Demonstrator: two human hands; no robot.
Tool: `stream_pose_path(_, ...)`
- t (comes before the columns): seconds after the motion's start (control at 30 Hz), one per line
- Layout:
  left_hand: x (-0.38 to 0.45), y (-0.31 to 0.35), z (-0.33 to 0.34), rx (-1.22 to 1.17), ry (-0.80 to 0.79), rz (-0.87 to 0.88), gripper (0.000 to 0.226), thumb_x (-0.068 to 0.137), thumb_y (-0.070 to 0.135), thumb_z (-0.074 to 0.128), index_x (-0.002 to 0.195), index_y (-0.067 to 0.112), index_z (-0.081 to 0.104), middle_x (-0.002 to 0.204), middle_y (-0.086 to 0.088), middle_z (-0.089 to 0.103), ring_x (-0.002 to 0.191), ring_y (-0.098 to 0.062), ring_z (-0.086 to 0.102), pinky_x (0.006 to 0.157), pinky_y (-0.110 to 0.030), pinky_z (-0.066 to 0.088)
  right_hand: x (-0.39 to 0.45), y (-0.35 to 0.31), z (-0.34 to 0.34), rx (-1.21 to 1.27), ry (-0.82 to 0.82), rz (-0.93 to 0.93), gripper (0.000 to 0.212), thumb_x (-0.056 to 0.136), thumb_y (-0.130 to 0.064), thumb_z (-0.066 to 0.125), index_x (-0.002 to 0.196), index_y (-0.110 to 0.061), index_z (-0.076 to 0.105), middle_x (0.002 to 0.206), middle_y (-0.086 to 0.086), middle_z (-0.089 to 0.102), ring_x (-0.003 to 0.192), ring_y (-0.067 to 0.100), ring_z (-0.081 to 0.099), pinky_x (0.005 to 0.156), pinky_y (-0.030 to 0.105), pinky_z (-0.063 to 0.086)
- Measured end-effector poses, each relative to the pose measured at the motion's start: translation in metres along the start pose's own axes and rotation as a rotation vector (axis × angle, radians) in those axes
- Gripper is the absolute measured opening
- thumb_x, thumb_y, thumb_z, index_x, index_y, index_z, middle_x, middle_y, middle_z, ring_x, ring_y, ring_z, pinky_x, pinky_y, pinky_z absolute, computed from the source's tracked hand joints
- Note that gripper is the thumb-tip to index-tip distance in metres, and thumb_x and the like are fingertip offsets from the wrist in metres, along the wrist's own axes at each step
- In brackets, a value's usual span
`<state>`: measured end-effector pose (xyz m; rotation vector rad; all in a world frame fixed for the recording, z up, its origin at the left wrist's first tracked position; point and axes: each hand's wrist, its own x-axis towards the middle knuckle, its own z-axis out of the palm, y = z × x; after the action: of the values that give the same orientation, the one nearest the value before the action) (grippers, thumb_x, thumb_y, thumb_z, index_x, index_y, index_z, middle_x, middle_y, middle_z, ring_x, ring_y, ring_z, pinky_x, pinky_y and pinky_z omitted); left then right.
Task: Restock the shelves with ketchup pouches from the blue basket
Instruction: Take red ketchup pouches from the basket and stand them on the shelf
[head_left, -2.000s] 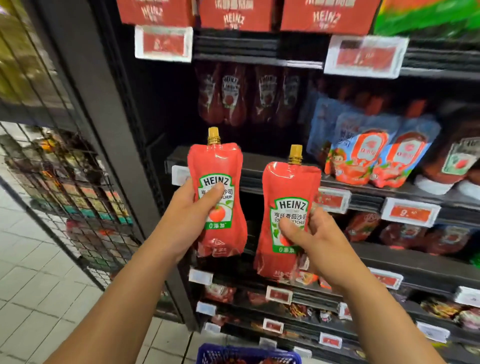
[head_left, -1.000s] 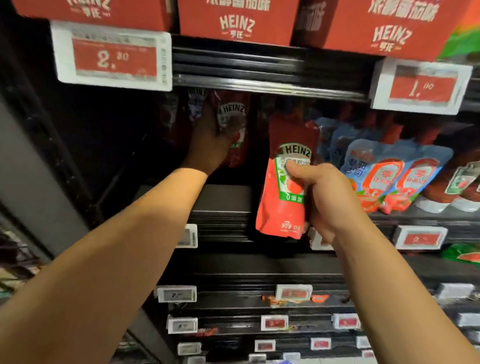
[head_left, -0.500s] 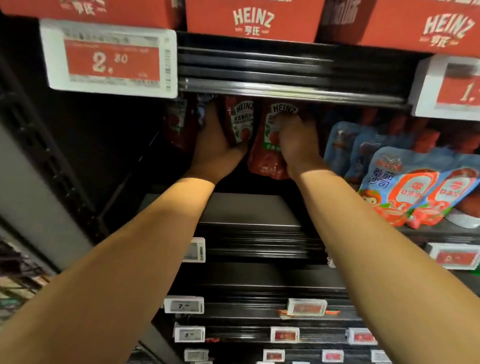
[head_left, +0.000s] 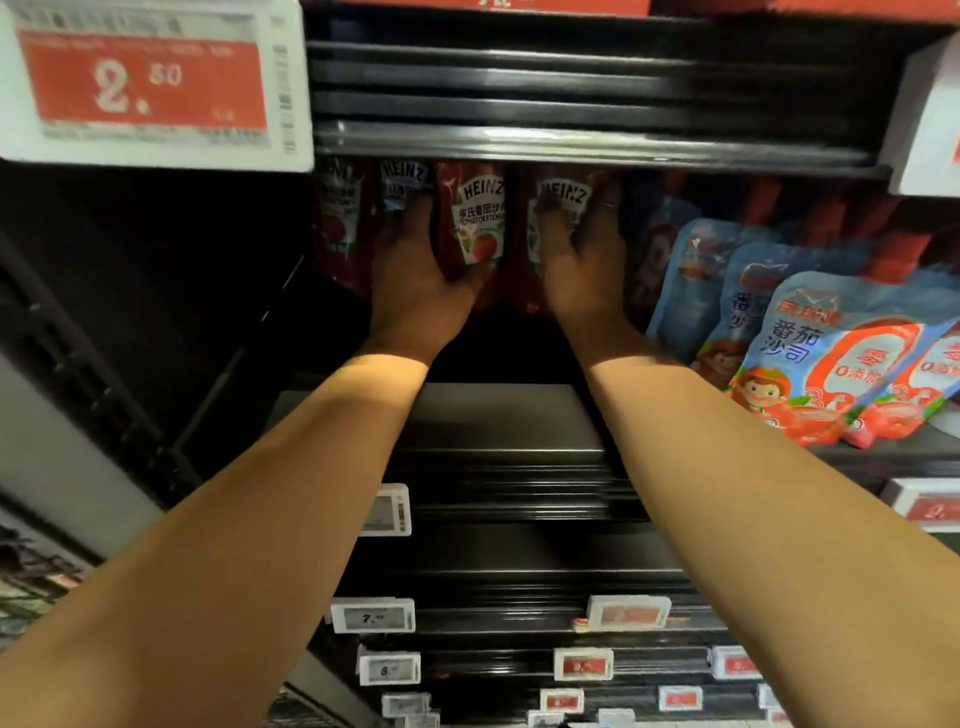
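Left hand (head_left: 415, 280): it reaches deep into the shelf; the thumb presses the lower front of one ketchup pouch, and the fingers go up behind it, so the hand grasps this pouch.
Left-hand pouch (head_left: 478, 228): red, upright, far back in the shelf; the white label reads "HEINZ" and "TOMATO KETCHUP", with Chinese characters and a picture of a tomato.
Right hand (head_left: 582, 260): it lies flat against the front of a second pouch, fingers spread upward over the label; the picture is blurred here, so I cannot tell if the fingers grip it or only push it.
Right-hand pouch (head_left: 561, 208): red, just right of the first one and touching it; only "HEINZ" can be read above the fingers.
Other Heinz pouches (head_left: 343, 218): two more stand to the left of the left hand, in shadow; parts of "HEINZ" are visible on them.
Shelf board (head_left: 498, 410): black, bare in the near part between the two forearms.
Blue pouches (head_left: 810, 353): they lean at the right side of the same shelf, with Chinese writing, a cartoon child and "0" on the front.
Large price tag (head_left: 150, 83): upper left, red and white, it reads "2.50".
Small price tags (head_left: 373, 616): on the lower shelf edges; one shows "7." and one "8."; the others are too blurred to read.
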<state>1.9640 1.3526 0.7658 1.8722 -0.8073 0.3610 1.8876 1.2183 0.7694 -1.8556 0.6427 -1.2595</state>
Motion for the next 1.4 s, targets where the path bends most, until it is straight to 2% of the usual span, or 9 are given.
stream_pose_path(0.33,0.001,-0.004,0.0,-0.023,0.011,-0.037,0.064,0.079,0.022,0.082,0.137,0.016,0.055,0.132,-0.003,0.065,0.124,-0.02,0.059,0.106,-0.03,0.044,0.0,-0.001,0.003,-0.053,0.098,-0.032,0.047,0.104,-0.03,0.049,0.142,-0.002,0.045,0.135,0.021,0.06,0.123,0.035,0.057,0.094,0.021,0.035)
stream_pose_path(0.47,-0.001,-0.002,0.003,0.003,0.017,-0.019,0.064,0.08,0.02,0.08,0.138,0.018,0.053,0.133,-0.003,0.065,0.125,-0.021,0.059,0.105,-0.023,0.041,0.003,0.002,0.006,0.056,0.085,0.079,0.051,0.108,-0.028,0.041,0.152,-0.005,0.035,0.148,0.021,0.049,0.134,0.032,0.046,0.086,0.001,0.018)
stream_pose_path(0.53,-0.001,-0.002,0.005,0.054,-0.001,-0.025,0.07,0.077,0.016,0.081,0.14,0.019,0.052,0.135,-0.006,0.063,0.127,-0.024,0.057,0.106,-0.023,0.039,0.005,0.004,0.007,0.094,0.063,0.113,0.053,0.108,-0.033,0.039,0.155,-0.009,0.032,0.152,0.017,0.045,0.137,0.028,0.042,0.085,-0.001,0.015)
stream_pose_path(0.63,-0.001,-0.002,0.007,0.083,-0.058,-0.037,0.071,0.078,0.011,0.078,0.142,0.017,0.049,0.134,-0.01,0.061,0.124,-0.027,0.058,0.108,-0.038,0.047,0.005,0.001,0.007,0.057,0.04,0.134,0.054,0.108,-0.038,0.037,0.155,-0.012,0.03,0.154,0.014,0.044,0.14,0.027,0.042,0.099,0.012,0.021)
stream_pose_path(0.77,-0.004,-0.002,0.006,0.113,-0.011,-0.033,0.06,0.076,0.008,0.078,0.131,0.011,0.053,0.112,-0.009,0.071,0.106,-0.03,0.067,0.091,-0.038,0.055,-0.003,-0.007,0.003,-0.108,0.104,-0.008,0.055,0.104,-0.026,0.049,0.151,-0.003,0.034,0.147,0.023,0.047,0.134,0.035,0.046,0.113,0.034,0.034)
stream_pose_path(0.93,-0.003,-0.002,0.006,0.136,-0.027,-0.033,0.048,0.079,0.007,0.074,0.123,0.01,0.055,0.108,-0.012,0.072,0.1,-0.032,0.069,0.087,-0.039,0.056,-0.021,-0.011,0.0,-0.287,-0.019,0.022,0.096,0.084,-0.02,0.07,0.159,-0.01,0.011,0.151,0.022,0.035,0.141,0.038,0.033,0.116,0.038,0.027)
stream_pose_path(1.13,-0.002,-0.002,0.011,0.166,-0.079,-0.046,0.051,0.082,0.006,0.072,0.129,0.011,0.055,0.118,-0.014,0.067,0.108,-0.031,0.066,0.096,-0.038,0.052,-0.02,-0.009,0.001,-0.36,-0.04,0.093,0.09,0.093,-0.017,0.061,0.161,-0.017,0.001,0.151,0.026,0.031,0.141,0.043,0.032,0.118,0.046,0.027)
stream_pose_path(1.3,-0.004,0.001,0.006,0.13,-0.075,-0.021,0.045,0.079,0.005,0.069,0.124,0.011,0.064,0.109,-0.009,0.072,0.099,-0.025,0.07,0.085,-0.022,0.048,-0.016,-0.009,0.005,-0.33,-0.063,0.113,0.09,0.093,-0.017,0.058,0.161,-0.013,-0.001,0.148,0.027,0.036,0.137,0.044,0.038,0.115,0.047,0.033)
stream_pose_path(1.4,-0.003,0.0,-0.007,0.118,0.178,-0.12,0.046,0.077,0.028,0.071,0.12,0.014,0.063,0.121,-0.013,0.067,0.112,-0.033,0.063,0.093,-0.031,0.048,-0.021,-0.011,0.002,-0.279,-0.054,0.11,0.094,0.09,-0.024,0.063,0.161,-0.011,0.001,0.148,0.028,0.037,0.137,0.044,0.038,0.115,0.044,0.033)
